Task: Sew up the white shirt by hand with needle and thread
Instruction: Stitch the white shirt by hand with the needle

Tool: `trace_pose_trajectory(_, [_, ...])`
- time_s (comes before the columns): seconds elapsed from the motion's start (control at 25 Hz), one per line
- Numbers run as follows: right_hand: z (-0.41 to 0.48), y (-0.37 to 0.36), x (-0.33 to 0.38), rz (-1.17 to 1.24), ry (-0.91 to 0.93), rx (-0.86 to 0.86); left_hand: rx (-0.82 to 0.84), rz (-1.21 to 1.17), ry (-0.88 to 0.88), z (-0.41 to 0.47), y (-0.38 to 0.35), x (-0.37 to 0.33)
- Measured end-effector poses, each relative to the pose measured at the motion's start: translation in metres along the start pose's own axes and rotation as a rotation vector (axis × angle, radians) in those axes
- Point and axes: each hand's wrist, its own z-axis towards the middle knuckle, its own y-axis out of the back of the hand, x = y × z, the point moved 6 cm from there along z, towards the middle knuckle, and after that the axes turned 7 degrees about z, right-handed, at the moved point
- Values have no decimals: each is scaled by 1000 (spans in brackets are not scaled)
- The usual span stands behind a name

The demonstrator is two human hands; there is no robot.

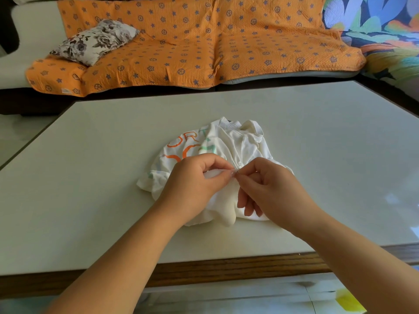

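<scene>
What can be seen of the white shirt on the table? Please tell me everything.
The white shirt lies crumpled in a heap on the pale table. It looks like soft knit cloth, with orange letters and green marks printed on its left part and a collar at the far edge. The left hand pinches a fold of it; the right hand holds a needle at that fold.

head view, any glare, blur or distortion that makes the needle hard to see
Head view: soft, even light; pale glare patches on the table at right, away from the work; wide-angle bend in the table edges; the needle is only a thin faint sliver against the white shirt.
</scene>
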Motion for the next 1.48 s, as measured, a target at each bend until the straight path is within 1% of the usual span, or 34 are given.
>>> trace_pose_trajectory(0.08, [1,-1,0,11,8,1,15,-73,64,1,-2,5])
trace_pose_trajectory(0.16, [2,-2,-1,45,9,4,40,-88,86,1,-4,8])
trace_pose_trajectory(0.32, [6,-4,-3,239,-34,42,44,10,49,1,-5,8])
trace_pose_trajectory(0.44, [7,-8,-4,237,-38,74,35,104,-7,2,-7,8])
trace_pose_trajectory(0.52, [7,-7,-5,159,-14,14,29,129,-22,2,-8,7])
trace_pose_trajectory(0.68, [13,9,0,1,103,-212,31,79,2,4,-5,6])
trace_pose_trajectory(0.76, [18,16,2,-9,122,-284,46,61,1,5,-4,5])
trace_pose_trajectory(0.8, [22,20,0,70,95,-304,64,54,6,4,-5,6])
trace_pose_trajectory(0.84, [26,24,-2,218,49,-306,84,47,13,4,-6,6])
trace_pose_trajectory(0.96, [33,23,-5,841,-130,-168,132,13,39,3,-7,8])
trace_pose_trajectory(1.0, [34,21,-5,991,-167,-131,151,0,46,2,-7,8])
trace_pose_trajectory(1.04, [36,21,-6,1082,-175,-115,170,-12,54,2,-7,9])
trace_pose_trajectory(1.08, [39,23,-7,1107,-158,-124,187,-25,63,2,-7,9])
trace_pose_trajectory(1.12, [42,28,-11,1053,-129,-168,203,-41,75,2,-6,10])
trace_pose_trajectory(1.16, [45,35,-13,934,-91,-234,221,-59,88,2,-6,11])
trace_pose_trajectory(1.28, [47,61,-11,464,56,-437,272,-97,118,0,-4,14])
trace_pose_trajectory(1.36, [46,74,-7,197,112,-523,296,-114,124,0,-4,14])
trace_pose_trajectory(1.4, [45,78,-5,105,120,-532,306,-121,124,0,-4,14])
trace_pose_trajectory(1.44, [45,79,-4,35,129,-503,313,-125,125,-1,-4,14])
trace_pose_trajectory(1.48, [45,76,-3,-30,144,-431,320,-125,123,0,-4,14])
